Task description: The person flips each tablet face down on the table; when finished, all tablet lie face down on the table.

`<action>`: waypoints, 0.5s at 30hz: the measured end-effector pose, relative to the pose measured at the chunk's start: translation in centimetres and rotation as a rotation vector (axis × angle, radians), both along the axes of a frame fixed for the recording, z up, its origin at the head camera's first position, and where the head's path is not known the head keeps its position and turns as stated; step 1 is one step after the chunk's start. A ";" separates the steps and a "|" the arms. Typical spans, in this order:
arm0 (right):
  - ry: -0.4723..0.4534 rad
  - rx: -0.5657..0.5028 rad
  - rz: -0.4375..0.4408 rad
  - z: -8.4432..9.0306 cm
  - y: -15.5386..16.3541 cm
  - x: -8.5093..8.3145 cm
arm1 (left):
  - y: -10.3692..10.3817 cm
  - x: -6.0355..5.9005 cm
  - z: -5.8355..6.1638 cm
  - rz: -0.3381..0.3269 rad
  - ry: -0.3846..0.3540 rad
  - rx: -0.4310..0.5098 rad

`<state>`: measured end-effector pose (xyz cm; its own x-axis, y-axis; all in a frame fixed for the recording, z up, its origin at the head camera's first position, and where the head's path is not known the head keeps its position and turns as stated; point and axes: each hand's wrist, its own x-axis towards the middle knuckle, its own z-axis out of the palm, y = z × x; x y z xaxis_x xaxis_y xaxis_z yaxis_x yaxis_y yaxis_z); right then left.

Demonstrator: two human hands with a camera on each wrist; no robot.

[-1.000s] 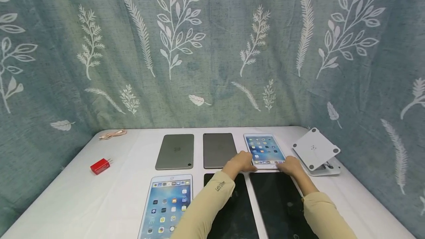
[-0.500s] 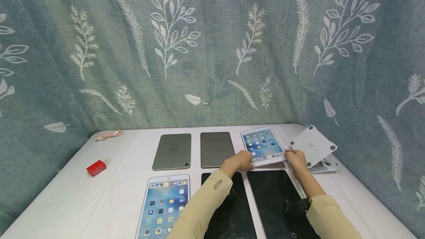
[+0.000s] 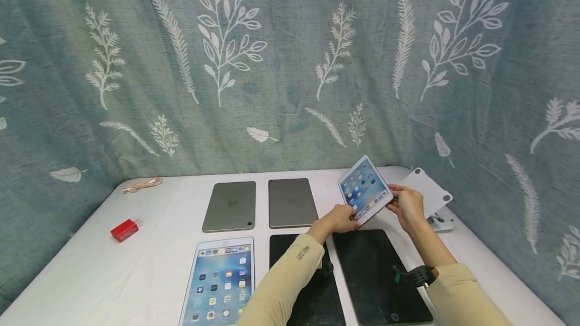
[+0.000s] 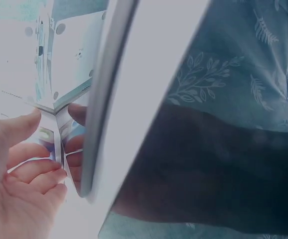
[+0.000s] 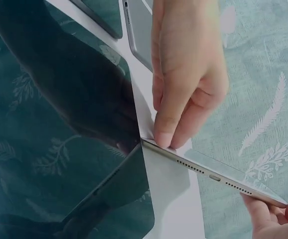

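A: We see the white bench (image 3: 149,265) carrying two dark tablets (image 3: 376,275) at its near edge, a lit one beside them and two face-down ones behind.

B: And we find the small lit tablet (image 3: 364,189) lifted and tilted above the far right corner. Our left hand (image 3: 340,219) pinches its near corner; our right hand (image 3: 408,205) holds its right edge, just before the white stand (image 3: 430,192).

The head view looks forward and down from above over the white table (image 3: 149,265) toward the leaf-printed teal curtain (image 3: 281,64). Both wrist views sit very close, sharing the small white lit-screen tablet (image 3: 365,190) (image 5: 214,175) held between the hands.
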<state>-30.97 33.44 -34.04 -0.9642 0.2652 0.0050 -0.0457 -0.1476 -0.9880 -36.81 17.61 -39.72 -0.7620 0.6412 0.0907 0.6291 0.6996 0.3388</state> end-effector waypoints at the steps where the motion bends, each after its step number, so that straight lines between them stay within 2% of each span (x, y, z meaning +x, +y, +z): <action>1: 0.004 -0.012 0.006 0.1 -0.1 0.1 | 0.0 0.0 0.0 -0.005 0.006 0.012; 5: 0.033 -0.069 0.021 0.0 -0.6 0.1 | -0.2 -0.3 0.4 -0.045 -0.018 0.088; 9: 0.068 -0.093 0.062 -0.5 -1.1 -0.2 | -0.8 -1.1 1.2 -0.089 -0.152 0.197; 10: 0.078 -0.094 0.076 -0.7 -1.2 -0.3 | -0.8 -2.0 0.6 -0.111 -0.171 0.239; 15: 0.104 -0.053 0.209 -2.0 -1.9 -0.7 | -1.6 -2.7 1.1 -0.101 -0.406 0.449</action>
